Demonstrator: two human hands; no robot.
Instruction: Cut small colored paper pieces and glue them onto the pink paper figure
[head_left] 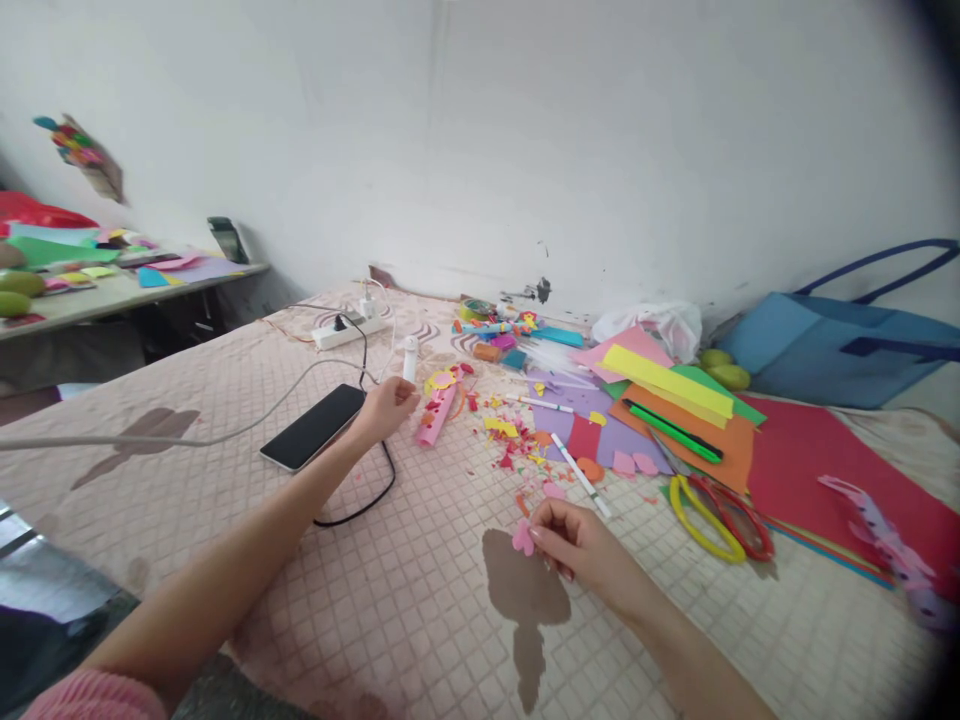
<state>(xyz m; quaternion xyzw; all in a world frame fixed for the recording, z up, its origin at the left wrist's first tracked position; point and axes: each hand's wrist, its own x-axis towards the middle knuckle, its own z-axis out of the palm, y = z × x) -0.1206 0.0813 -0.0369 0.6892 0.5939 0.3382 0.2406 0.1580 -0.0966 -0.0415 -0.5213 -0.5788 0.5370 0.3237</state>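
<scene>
We have the pink paper cutout (523, 538) pinched in our right hand's (577, 540) fingers, above the near part of the counter (420, 590). White capped tube (410, 362) is well apart, farther out and to the left, long axis near upright; our left hand (386, 408) is nearer it, fingers curled at its lower end, can't tell if gripping. Decorated pink paper strip (434, 427) lies just right of that hand.

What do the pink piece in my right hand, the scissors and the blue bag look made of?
Pink piece: probably matte paper or thin card, being flat with cut edges.
Scissors: likely smooth plastic handles, solid yellow and red; grey blades suggest metal.
Blue bag: perhaps matte fabric, with soft, sagging sides.
</scene>
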